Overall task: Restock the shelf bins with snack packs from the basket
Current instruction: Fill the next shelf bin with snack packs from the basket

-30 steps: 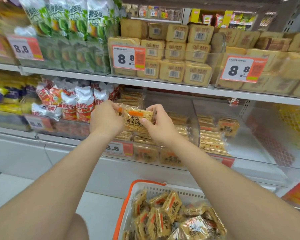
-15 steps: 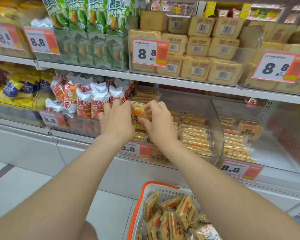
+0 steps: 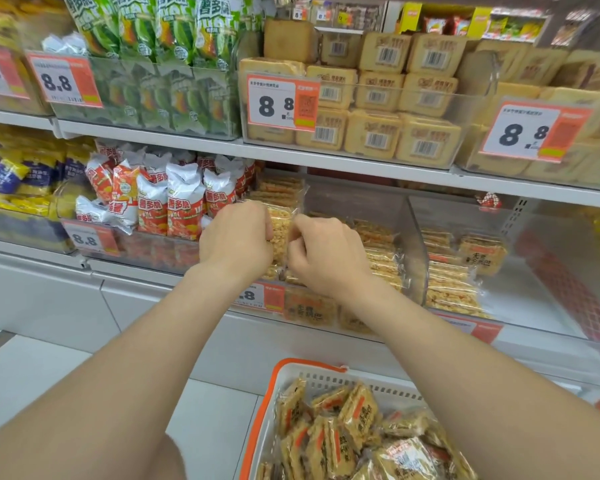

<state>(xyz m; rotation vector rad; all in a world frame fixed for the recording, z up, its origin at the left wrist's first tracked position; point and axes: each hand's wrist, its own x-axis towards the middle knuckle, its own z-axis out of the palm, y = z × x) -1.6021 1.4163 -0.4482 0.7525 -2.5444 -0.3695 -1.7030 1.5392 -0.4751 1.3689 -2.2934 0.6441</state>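
Basket (image 3: pixel 309 363) comes nearest, at 6 o'clock below the forearms, with loose snack packs (image 3: pixel 343 420) heaped inside its orange rim. Beyond it, both hands are at the middle shelf bin (image 3: pixel 414 244). The left hand (image 3: pixel 236 240) and right hand (image 3: pixel 326 254) sit side by side, backs toward the camera. The fingers of each are curled in and pinch one held pack (image 3: pixel 280 232) between them.

From the left hand the pack lies at 3 o'clock; from the right hand, at 9 o'clock. Its long axis runs 12 to 6, so it stands on edge rather than flat, and its lower end is hidden behind the hands. Neither hand is plainly nearer; they share it about evenly.

Farther in, at 12 o'clock from the pack, a stack (image 3: pixel 279 188) of like packs rises at the bin's back. By my reading, the coming move is a short push toward 12 o'clock and down, seating the pack upright before that stack.
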